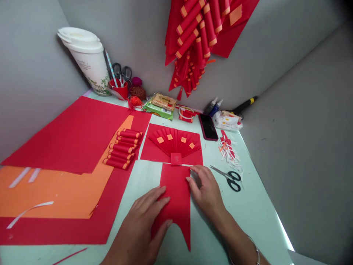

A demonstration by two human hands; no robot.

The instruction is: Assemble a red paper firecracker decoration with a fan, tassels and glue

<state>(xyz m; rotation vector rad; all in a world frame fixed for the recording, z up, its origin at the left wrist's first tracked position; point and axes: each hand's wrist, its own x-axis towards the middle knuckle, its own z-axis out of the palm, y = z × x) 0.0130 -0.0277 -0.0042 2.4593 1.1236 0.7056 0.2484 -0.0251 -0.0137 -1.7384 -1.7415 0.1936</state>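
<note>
A red paper piece (176, 198) with a curved notch in its near end lies flat on the pale green table. My left hand (150, 213) rests on its left side, fingers stretched out and slightly apart. At the paper's upper right edge is my right hand (205, 187), its fingertips touching the edge and the thumb apart from the fingers. Just beyond the paper, a pleated red paper fan (176, 140) with small orange squares lies on a red sheet (145, 149). Scissors (230, 178) with black handles lie to the right of my right hand.
Several red paper rolls with orange ends (122, 149) lie left of the fan, on orange and red sheets (68, 187). A phone (209, 127), paper scraps (230, 151) and a glue gun (244, 106) are at the right. Behind stand a white cup (85, 62) and a red holder (121, 90).
</note>
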